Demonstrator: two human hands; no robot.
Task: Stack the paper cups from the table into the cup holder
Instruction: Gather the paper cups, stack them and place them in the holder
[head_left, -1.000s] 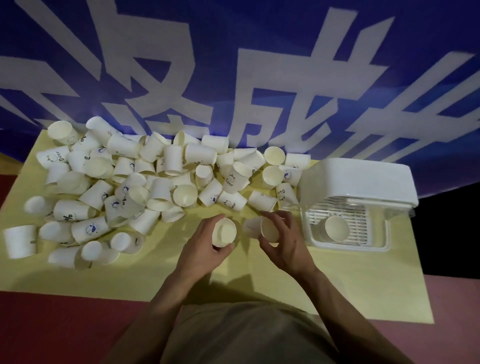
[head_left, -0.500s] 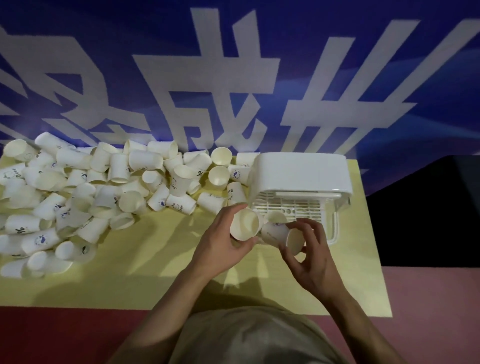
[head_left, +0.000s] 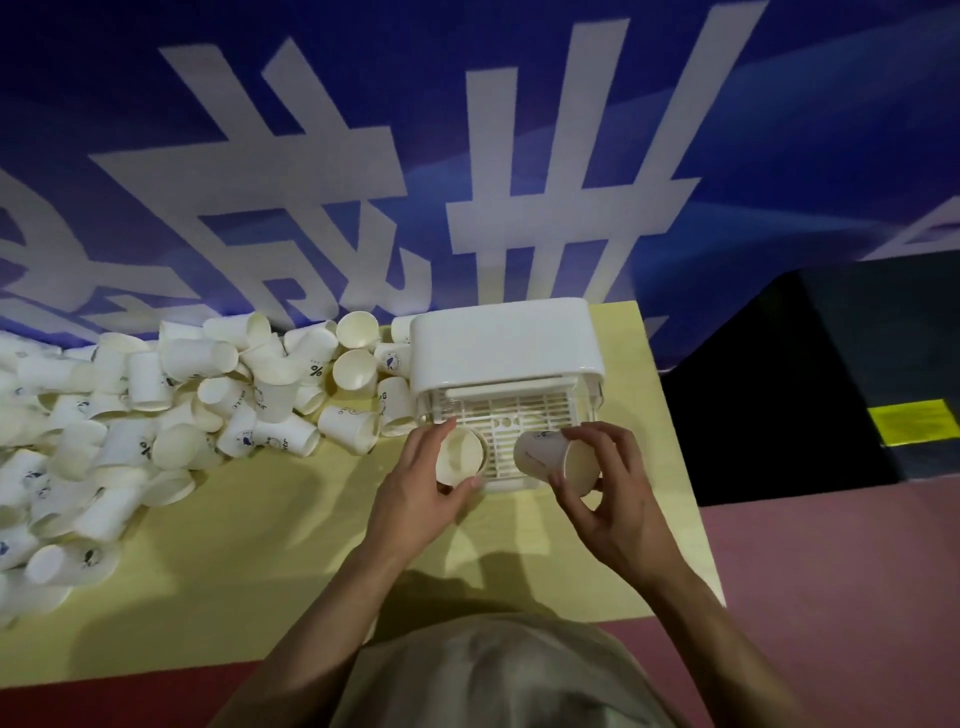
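A white plastic cup holder (head_left: 506, 345) with a slatted tray stands on the yellow table (head_left: 249, 545). My left hand (head_left: 415, 493) grips one white paper cup (head_left: 460, 457), mouth up, over the tray's front left corner. My right hand (head_left: 608, 499) pinches a second paper cup (head_left: 556, 460), tipped on its side with its mouth toward me, over the tray's front right. A big pile of loose paper cups (head_left: 171, 410) lies to the left of the holder.
A blue banner (head_left: 467, 156) with large white characters hangs right behind the table. The table's right edge runs just past the holder, with a dark block (head_left: 810, 374) and pink floor (head_left: 831, 571) beyond it.
Both hands have carried their cups rightward and forward, from the table in front of the pile to above the holder's tray. My view has swung right with them.
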